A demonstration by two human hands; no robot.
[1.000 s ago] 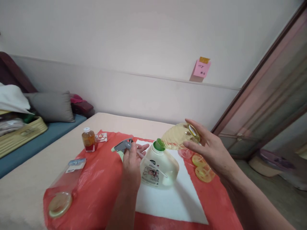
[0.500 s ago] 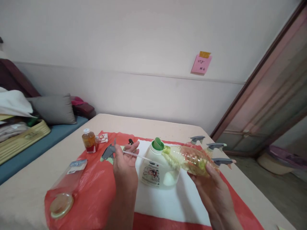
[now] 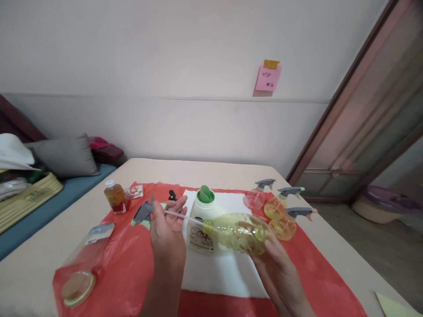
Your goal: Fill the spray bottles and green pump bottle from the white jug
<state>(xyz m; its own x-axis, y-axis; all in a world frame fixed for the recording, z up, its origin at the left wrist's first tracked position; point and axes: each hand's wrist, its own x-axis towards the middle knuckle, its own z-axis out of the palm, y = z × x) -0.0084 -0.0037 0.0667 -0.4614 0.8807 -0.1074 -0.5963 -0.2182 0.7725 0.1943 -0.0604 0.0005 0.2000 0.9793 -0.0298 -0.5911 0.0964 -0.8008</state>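
Note:
My right hand [image 3: 276, 264] is wrapped round the base of a clear yellow spray bottle [image 3: 236, 233], which lies almost level with its neck pointing left. In my left hand [image 3: 170, 233], at the palm side, is a grey trigger spray head [image 3: 143, 212]; its thin clear tube [image 3: 181, 215] runs right to the bottle's mouth. Whether the tube's end is inside the neck I cannot tell. Behind the bottle stands a pale plastic jug [image 3: 198, 213] with a green pouring spout [image 3: 205, 194], partly hidden by the bottle.
Spray bottles with grey triggers, one pink [image 3: 254, 199] and two yellow [image 3: 284, 228], stand at the right. A bottle of amber liquid [image 3: 115, 196] is at the back left. Before it lies a clear container [image 3: 94, 248] on a red plastic sheet [image 3: 127, 268]. White paper [image 3: 228, 279] lies under the jug.
The yellow bottle has moved left and down from beside the jug's neck to in front of the jug, bringing its mouth to the tube. My view has shifted slightly.

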